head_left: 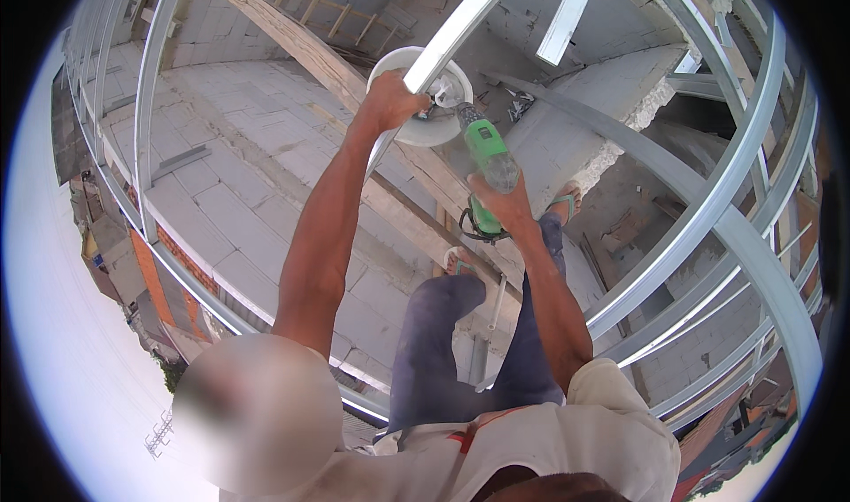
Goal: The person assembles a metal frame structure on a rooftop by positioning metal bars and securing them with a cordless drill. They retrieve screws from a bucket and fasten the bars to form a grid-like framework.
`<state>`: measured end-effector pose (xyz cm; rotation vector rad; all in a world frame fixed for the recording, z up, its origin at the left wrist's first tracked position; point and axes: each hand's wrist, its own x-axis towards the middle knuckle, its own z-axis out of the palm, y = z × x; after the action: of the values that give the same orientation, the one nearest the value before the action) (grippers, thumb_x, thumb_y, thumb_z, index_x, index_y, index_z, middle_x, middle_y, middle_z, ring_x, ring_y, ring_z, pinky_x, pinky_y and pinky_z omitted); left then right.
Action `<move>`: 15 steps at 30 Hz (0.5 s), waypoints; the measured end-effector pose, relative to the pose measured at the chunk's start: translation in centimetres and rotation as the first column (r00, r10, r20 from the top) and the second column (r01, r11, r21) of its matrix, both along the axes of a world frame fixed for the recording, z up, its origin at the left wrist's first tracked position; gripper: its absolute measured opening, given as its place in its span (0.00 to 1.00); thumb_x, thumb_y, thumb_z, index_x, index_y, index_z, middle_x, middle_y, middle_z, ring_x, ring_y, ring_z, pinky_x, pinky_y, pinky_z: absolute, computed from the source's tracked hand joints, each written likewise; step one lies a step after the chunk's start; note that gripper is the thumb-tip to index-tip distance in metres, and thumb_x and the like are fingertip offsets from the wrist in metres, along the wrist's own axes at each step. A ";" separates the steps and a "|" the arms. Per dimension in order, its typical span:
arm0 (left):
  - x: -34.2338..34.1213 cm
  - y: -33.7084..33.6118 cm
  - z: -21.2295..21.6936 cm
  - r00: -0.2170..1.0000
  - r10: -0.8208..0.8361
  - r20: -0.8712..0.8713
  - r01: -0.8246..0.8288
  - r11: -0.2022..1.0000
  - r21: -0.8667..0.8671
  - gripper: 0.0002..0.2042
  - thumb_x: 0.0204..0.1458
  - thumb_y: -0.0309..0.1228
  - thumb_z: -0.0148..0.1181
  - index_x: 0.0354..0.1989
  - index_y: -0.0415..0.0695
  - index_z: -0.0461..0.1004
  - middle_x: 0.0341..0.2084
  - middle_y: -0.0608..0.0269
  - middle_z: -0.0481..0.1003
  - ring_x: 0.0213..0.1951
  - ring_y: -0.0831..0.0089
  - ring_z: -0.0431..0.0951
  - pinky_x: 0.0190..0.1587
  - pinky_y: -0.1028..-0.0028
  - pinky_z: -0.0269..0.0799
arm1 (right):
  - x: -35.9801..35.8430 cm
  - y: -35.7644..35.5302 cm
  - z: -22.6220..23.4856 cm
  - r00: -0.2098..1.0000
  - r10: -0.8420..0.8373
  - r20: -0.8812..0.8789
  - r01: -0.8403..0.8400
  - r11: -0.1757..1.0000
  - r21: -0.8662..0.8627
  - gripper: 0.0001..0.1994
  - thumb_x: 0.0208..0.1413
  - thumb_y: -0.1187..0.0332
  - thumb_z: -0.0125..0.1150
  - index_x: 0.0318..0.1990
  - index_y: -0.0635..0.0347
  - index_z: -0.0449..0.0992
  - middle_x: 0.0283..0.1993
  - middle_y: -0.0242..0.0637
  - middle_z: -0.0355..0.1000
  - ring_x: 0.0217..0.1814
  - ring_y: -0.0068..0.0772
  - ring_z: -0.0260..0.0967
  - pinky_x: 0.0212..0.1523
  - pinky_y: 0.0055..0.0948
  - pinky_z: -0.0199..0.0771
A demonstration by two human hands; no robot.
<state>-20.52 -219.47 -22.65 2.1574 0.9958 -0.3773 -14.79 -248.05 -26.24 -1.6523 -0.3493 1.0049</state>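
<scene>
Both hands work a green, grey-nosed power drill against a steel bar.

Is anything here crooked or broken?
Yes. The grey block wall under the metal frame has a rough, crumbled edge. A wooden plank lies slanted across the floor. The right hand holds the green power tool normally.

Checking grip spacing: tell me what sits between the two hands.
In the head view, the green drill's body spans from left hand to right hand.

green and grey power tool, white round guard, silver metal frame.
</scene>
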 end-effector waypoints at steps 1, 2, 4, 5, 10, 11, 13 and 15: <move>0.3 -0.3 0.3 1.000 -0.005 0.013 0.005 1.000 0.004 0.30 0.43 0.49 0.70 0.47 0.35 0.82 0.39 0.39 0.82 0.41 0.47 0.84 0.47 0.58 0.78 | -0.1 -0.3 -0.4 0.973 0.024 -0.231 -0.033 0.999 -0.037 0.24 0.54 0.73 0.66 0.58 0.66 0.70 0.33 0.35 0.75 0.31 0.26 0.74 0.33 0.31 0.73; 0.6 -0.5 0.7 1.000 -0.010 0.027 0.010 1.000 0.010 0.31 0.43 0.50 0.71 0.47 0.34 0.82 0.39 0.40 0.83 0.41 0.47 0.84 0.47 0.59 0.78 | -0.4 -0.5 -0.6 0.893 0.036 -0.448 -0.074 0.995 -0.068 0.23 0.55 0.74 0.65 0.59 0.66 0.70 0.32 0.33 0.74 0.28 0.25 0.72 0.30 0.30 0.71; 0.5 -0.3 0.4 0.996 0.052 0.067 -0.048 0.996 -0.071 0.37 0.41 0.57 0.75 0.51 0.35 0.82 0.41 0.44 0.83 0.46 0.57 0.84 0.54 0.61 0.76 | -0.7 -1.2 2.2 0.835 0.007 -0.550 0.009 1.000 0.025 0.22 0.56 0.76 0.62 0.59 0.65 0.70 0.29 0.31 0.70 0.24 0.23 0.67 0.26 0.28 0.66; 0.1 -0.3 0.1 0.991 0.058 0.119 -0.049 0.996 -0.073 0.39 0.41 0.59 0.75 0.52 0.34 0.81 0.41 0.44 0.83 0.47 0.56 0.84 0.54 0.61 0.76 | -0.8 -1.3 3.5 0.803 -0.003 -0.597 0.054 0.996 0.068 0.22 0.56 0.77 0.61 0.59 0.65 0.70 0.28 0.29 0.68 0.22 0.22 0.64 0.24 0.27 0.64; 0.5 -0.8 1.0 0.961 0.166 0.221 -0.110 0.963 -0.246 0.48 0.41 0.68 0.72 0.57 0.33 0.77 0.46 0.43 0.82 0.51 0.54 0.82 0.56 0.58 0.76 | 0.1 0.0 4.2 0.801 -0.078 -0.593 0.147 0.987 0.070 0.23 0.56 0.79 0.60 0.60 0.65 0.68 0.26 0.28 0.65 0.19 0.20 0.60 0.21 0.26 0.59; 0.2 -1.0 0.9 0.961 0.141 0.236 -0.092 0.974 -0.209 0.48 0.41 0.68 0.71 0.57 0.32 0.77 0.46 0.42 0.81 0.52 0.53 0.82 0.55 0.58 0.77 | 0.2 0.4 4.0 0.806 -0.074 -0.588 0.142 0.987 0.071 0.23 0.57 0.79 0.60 0.61 0.65 0.67 0.26 0.28 0.65 0.18 0.21 0.60 0.21 0.26 0.59; -0.2 -0.7 0.4 0.960 0.082 0.267 -0.052 0.992 -0.117 0.50 0.42 0.70 0.70 0.57 0.30 0.77 0.47 0.40 0.81 0.53 0.53 0.81 0.55 0.58 0.77 | 0.4 1.1 4.5 0.764 -0.081 -0.640 0.196 0.974 0.111 0.22 0.56 0.78 0.60 0.59 0.64 0.68 0.25 0.30 0.64 0.18 0.22 0.59 0.21 0.28 0.60; -0.3 -0.4 0.1 0.953 0.100 0.285 -0.075 0.992 -0.097 0.44 0.43 0.66 0.72 0.54 0.33 0.79 0.44 0.44 0.82 0.50 0.56 0.83 0.53 0.60 0.77 | 0.3 1.2 5.0 0.754 -0.079 -0.652 0.240 0.957 0.162 0.22 0.56 0.77 0.61 0.59 0.63 0.67 0.26 0.32 0.65 0.19 0.24 0.61 0.22 0.30 0.62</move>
<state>-20.82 -219.89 -22.55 2.0120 0.8872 -0.0566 -14.46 -246.84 -21.24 -1.0126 0.1366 1.2720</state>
